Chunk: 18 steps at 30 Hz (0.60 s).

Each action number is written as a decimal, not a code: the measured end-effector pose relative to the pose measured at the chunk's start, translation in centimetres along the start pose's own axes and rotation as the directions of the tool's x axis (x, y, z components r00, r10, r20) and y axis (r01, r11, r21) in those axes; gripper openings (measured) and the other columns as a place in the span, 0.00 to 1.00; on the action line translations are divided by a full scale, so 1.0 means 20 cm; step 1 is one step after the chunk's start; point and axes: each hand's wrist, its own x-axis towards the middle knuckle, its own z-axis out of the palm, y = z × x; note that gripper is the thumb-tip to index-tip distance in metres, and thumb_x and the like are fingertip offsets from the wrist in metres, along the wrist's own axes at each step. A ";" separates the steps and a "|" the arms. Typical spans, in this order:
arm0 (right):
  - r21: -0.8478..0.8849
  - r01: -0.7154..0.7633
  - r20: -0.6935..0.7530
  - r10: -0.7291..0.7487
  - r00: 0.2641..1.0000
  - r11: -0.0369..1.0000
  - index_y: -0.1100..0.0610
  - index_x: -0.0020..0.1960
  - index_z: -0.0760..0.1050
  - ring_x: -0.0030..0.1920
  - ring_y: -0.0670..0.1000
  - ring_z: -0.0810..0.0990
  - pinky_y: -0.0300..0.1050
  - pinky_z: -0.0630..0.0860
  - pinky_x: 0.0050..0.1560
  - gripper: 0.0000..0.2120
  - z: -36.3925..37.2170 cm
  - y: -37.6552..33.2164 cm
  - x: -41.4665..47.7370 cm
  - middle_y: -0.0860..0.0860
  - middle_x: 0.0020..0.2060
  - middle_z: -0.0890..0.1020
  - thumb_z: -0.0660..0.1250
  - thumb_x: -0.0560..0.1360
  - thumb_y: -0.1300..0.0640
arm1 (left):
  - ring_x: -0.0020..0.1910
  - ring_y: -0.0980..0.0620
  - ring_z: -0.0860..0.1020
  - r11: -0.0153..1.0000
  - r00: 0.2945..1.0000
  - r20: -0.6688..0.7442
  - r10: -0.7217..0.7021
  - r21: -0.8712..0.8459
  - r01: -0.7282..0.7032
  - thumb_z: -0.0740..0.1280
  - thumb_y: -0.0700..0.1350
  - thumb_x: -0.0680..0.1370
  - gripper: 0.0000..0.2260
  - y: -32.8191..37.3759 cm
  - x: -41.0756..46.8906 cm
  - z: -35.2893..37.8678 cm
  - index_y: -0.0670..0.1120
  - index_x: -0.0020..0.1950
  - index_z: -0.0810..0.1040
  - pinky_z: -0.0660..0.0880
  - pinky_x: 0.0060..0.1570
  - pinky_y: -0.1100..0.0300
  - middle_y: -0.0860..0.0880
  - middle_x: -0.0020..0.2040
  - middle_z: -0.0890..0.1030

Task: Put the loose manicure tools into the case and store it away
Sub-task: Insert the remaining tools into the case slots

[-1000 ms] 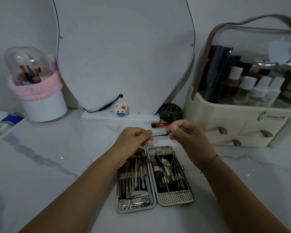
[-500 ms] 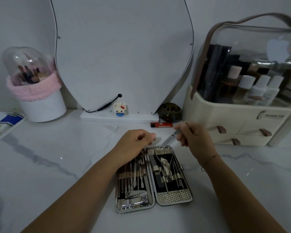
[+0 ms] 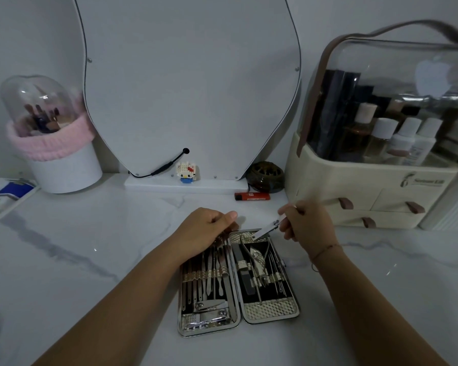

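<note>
Pinching right hand (image 3: 310,224): is poising a metal tool (image 3: 265,230) below it, over the case (image 3: 271,310).
Left hand (image 3: 208,228): curling on the case, grip unclear.
Case: lying open, unstored.

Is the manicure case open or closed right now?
Open: the manicure case lies spread flat, tools visible in both halves.

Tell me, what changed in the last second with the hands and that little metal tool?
The left hand let go of the tool and now rests, curled, at the top edge of the case. The right hand alone pinches it, and has swung it from level to tip-down over the case's right half. The case stayed open in place, with the tools inside untouched.
</note>
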 end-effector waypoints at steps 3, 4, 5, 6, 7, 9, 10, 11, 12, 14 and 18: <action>0.078 -0.050 0.046 0.046 0.998 0.996 0.61 0.41 0.77 0.18 0.43 0.72 0.33 0.69 0.21 0.09 -0.01 -0.01 0.00 0.55 0.26 0.78 0.60 0.75 0.63 | 0.53 0.46 0.80 1.000 1.000 0.004 -0.004 -0.011 0.004 0.58 0.60 0.77 0.18 0.00 0.00 0.00 0.52 0.48 0.85 0.69 0.47 0.66 0.42 0.51 0.84; 0.091 -0.054 0.051 0.050 0.997 0.994 0.62 0.41 0.77 0.18 0.44 0.72 0.33 0.69 0.20 0.09 -0.01 -0.02 0.00 0.55 0.26 0.78 0.59 0.75 0.64 | 0.53 0.46 0.80 1.000 1.000 0.007 -0.006 -0.015 0.006 0.58 0.60 0.77 0.18 0.00 0.00 0.00 0.52 0.48 0.85 0.69 0.48 0.65 0.42 0.51 0.84; 0.088 -0.050 0.049 0.046 0.998 0.995 0.62 0.41 0.77 0.18 0.43 0.72 0.32 0.69 0.20 0.10 -0.02 -0.02 0.00 0.55 0.26 0.78 0.59 0.75 0.64 | 0.53 0.46 0.80 1.000 1.000 0.010 -0.009 -0.017 0.009 0.58 0.60 0.77 0.19 -0.01 0.00 0.00 0.52 0.48 0.85 0.70 0.48 0.65 0.42 0.51 0.84; 0.077 -0.042 0.043 0.039 0.998 0.996 0.62 0.42 0.77 0.19 0.43 0.72 0.32 0.69 0.21 0.10 -0.02 -0.02 0.00 0.54 0.26 0.78 0.58 0.76 0.64 | 0.53 0.46 0.80 1.000 1.000 0.013 -0.008 -0.017 0.008 0.58 0.60 0.77 0.19 -0.01 0.01 0.00 0.52 0.48 0.85 0.70 0.48 0.65 0.42 0.51 0.84; 0.068 -0.036 0.038 0.033 0.999 0.997 0.62 0.42 0.77 0.19 0.43 0.72 0.32 0.69 0.21 0.11 -0.02 -0.02 -0.01 0.54 0.26 0.78 0.57 0.76 0.65 | 0.53 0.47 0.80 1.000 1.000 0.014 -0.007 -0.018 0.008 0.58 0.60 0.77 0.18 -0.01 0.01 0.00 0.52 0.47 0.85 0.69 0.48 0.66 0.43 0.51 0.84; 0.074 -0.036 0.042 0.033 0.999 0.997 0.63 0.42 0.78 0.19 0.43 0.72 0.32 0.68 0.21 0.12 -0.01 -0.02 -0.01 0.55 0.26 0.78 0.56 0.76 0.65 | 0.53 0.50 0.80 1.000 1.000 0.015 -0.005 -0.020 0.005 0.58 0.60 0.78 0.18 -0.01 0.01 0.00 0.52 0.47 0.85 0.68 0.48 0.68 0.47 0.50 0.84; 0.081 -0.041 0.052 0.036 0.998 0.996 0.63 0.43 0.77 0.19 0.43 0.72 0.32 0.68 0.20 0.12 -0.01 -0.02 -0.01 0.55 0.26 0.78 0.55 0.76 0.66 | 0.53 0.51 0.80 1.000 1.000 0.015 -0.004 -0.018 0.004 0.58 0.60 0.78 0.18 0.00 0.00 0.00 0.52 0.47 0.85 0.68 0.49 0.68 0.48 0.50 0.84; 0.084 -0.048 0.066 0.042 0.997 0.995 0.64 0.43 0.77 0.18 0.43 0.72 0.32 0.68 0.20 0.12 -0.01 -0.02 -0.01 0.55 0.26 0.78 0.56 0.76 0.66 | 0.53 0.52 0.80 1.000 1.000 0.015 -0.002 -0.015 0.002 0.58 0.59 0.78 0.18 0.00 0.01 0.00 0.52 0.47 0.85 0.68 0.49 0.68 0.49 0.50 0.84; 0.084 -0.055 0.083 0.048 0.995 0.995 0.64 0.43 0.77 0.18 0.44 0.71 0.32 0.68 0.20 0.11 -0.01 -0.02 -0.01 0.56 0.26 0.77 0.56 0.76 0.66 | 0.52 0.52 0.80 1.000 1.000 0.015 0.000 -0.012 0.000 0.58 0.59 0.78 0.18 0.00 0.01 0.00 0.52 0.48 0.85 0.68 0.50 0.68 0.49 0.50 0.84; 0.076 -0.060 0.121 0.051 0.991 0.995 0.64 0.42 0.77 0.18 0.44 0.71 0.32 0.67 0.20 0.11 -0.01 -0.01 -0.01 0.56 0.25 0.77 0.56 0.76 0.66 | 0.52 0.50 0.80 1.000 1.000 0.016 -0.003 -0.012 0.004 0.58 0.59 0.78 0.18 0.00 0.01 0.00 0.52 0.48 0.85 0.68 0.50 0.68 0.47 0.50 0.84; 0.048 -0.016 0.215 0.005 0.977 0.999 0.64 0.43 0.78 0.20 0.43 0.71 0.31 0.68 0.22 0.09 0.00 -0.01 -0.01 0.54 0.26 0.77 0.59 0.76 0.64 | 0.52 0.50 0.79 1.000 1.000 0.019 -0.009 -0.003 0.009 0.58 0.59 0.78 0.19 0.00 0.01 -0.01 0.51 0.48 0.85 0.68 0.48 0.68 0.47 0.50 0.84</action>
